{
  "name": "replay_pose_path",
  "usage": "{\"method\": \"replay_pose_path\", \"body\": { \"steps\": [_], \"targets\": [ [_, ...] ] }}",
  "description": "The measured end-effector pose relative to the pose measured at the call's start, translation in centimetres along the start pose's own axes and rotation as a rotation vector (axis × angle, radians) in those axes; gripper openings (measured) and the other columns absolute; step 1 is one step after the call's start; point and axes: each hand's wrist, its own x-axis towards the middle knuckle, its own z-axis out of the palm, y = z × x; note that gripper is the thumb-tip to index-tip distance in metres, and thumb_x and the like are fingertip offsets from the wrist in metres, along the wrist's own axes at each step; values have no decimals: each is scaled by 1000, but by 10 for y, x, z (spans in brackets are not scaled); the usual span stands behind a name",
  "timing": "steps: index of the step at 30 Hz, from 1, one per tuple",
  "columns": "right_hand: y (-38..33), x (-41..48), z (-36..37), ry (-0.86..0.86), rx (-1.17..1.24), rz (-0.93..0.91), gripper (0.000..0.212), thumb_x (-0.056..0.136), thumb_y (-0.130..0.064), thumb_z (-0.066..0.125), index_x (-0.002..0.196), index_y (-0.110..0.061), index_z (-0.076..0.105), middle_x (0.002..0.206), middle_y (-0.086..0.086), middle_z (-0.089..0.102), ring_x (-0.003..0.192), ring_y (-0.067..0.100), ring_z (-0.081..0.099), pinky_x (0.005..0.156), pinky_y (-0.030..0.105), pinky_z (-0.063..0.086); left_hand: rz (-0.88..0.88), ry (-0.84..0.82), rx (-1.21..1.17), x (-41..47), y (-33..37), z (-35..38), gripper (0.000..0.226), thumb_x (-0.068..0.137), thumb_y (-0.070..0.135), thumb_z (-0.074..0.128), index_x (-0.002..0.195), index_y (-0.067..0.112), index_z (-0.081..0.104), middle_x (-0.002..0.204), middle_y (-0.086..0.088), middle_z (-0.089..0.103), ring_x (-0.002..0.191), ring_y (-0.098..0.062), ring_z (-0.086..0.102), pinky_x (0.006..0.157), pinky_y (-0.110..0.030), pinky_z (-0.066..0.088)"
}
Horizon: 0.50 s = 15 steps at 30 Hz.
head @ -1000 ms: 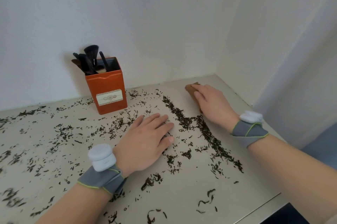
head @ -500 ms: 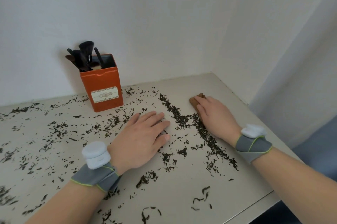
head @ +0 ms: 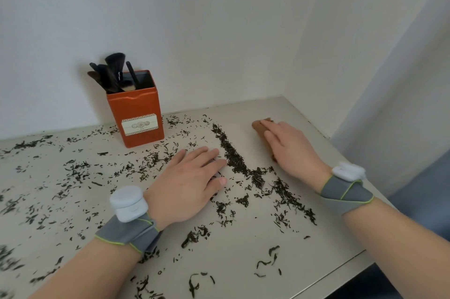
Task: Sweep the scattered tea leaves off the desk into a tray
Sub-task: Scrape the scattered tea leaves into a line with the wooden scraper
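Observation:
Dark tea leaves [head: 233, 157] lie scattered across the pale desk [head: 243, 250], with a denser ridge running from the back centre toward the front right. My left hand [head: 187, 186] rests flat on the desk, fingers together, just left of that ridge. My right hand [head: 292, 150] lies over a brown wooden piece [head: 259, 125] to the right of the ridge, gripping it; only its far end shows past my fingers. No tray is in view.
An orange tin [head: 137, 116] holding several black brushes [head: 113, 74] stands at the back near the wall. White walls close the desk at the back and right. The desk's front edge [head: 341, 267] runs diagonally at lower right.
My right hand with the wooden piece slid toward me along the ridge, then moved right, away from the leaves. My left hand stayed flat in place. The camera view shifted slightly.

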Motion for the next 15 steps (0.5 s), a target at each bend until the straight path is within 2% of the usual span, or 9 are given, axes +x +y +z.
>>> {"method": "replay_pose_path", "body": {
  "steps": [3, 7, 11, 15],
  "targets": [
    [36, -7, -16, 18, -71, 75, 45, 108, -38, 32, 148, -27, 48, 99, -3, 52, 100, 25, 55, 83, 33, 38, -1, -4, -8, 0, 0, 0, 59, 105, 61, 17, 160, 41, 25, 170, 15, 16, 158, -10, 4, 129, -48, 6],
    [53, -27, -16, -36, -162, 105, 46, 108, -38, 30, 148, -26, 47, 99, -4, 48, 102, 28, 56, 82, 33, 39, -8, -11, -6, 0, 0, 0, 58, 105, 62, 17, 160, 42, 23, 170, 16, 15, 158, -9, 2, 129, -48, 5],
    [33, -36, -3, -28, -188, 78, 49, 108, -40, 28, 151, -24, 43, 112, 2, 55, 102, 26, 54, 83, 33, 41, -4, -14, -1, 0, 0, -1, 58, 105, 62, 17, 160, 42, 23, 170, 16, 15, 158, -9, 2, 129, -48, 6],
    [-6, -37, 10, -53, -171, -25, 49, 109, -38, 28, 153, -22, 41, 114, 0, 56, 98, 19, 52, 82, 35, 47, -5, -15, -16, 0, 0, -2, 59, 105, 62, 18, 160, 42, 24, 170, 16, 15, 158, -9, 2, 129, -47, 4]
  ]
}}
